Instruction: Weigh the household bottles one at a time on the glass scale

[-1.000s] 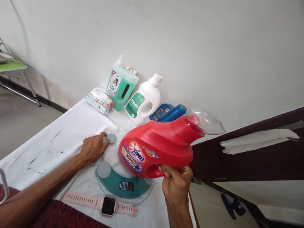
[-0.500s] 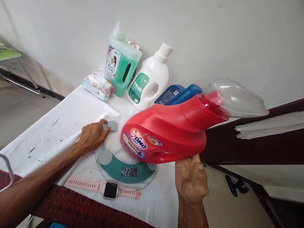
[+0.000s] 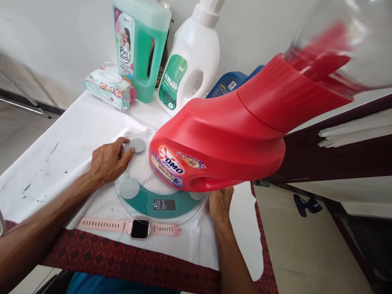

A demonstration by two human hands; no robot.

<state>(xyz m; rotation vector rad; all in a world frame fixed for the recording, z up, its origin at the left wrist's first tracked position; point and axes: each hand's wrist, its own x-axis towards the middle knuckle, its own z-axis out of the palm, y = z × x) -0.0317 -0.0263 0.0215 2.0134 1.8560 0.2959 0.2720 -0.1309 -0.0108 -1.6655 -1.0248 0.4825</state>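
A clear glass bathroom scale with a teal band and a lit display lies on the white cloth. On it stands a big red OMO detergent bottle, its clear cap looming close to the camera. My left hand grips the scale's left rim by a grey round pad, thumb on top and fingers at the edge. Beside the scale's right rim is my right hand, beneath the bottle in the picture. The bottle hides most of its fingers, so its hold cannot be made out. A pink-strapped smartwatch lies in front.
Behind the scale stand a green Pao dudu bottle, a white bottle with a green label and a dark blue bottle. A wipes pack sits at the left. Dark slippers lie on the floor, right.
My right hand has turned over and moved in to the scale's right rim. The view has come closer and lower. The display's digits have changed. My left hand stays at the left rim.
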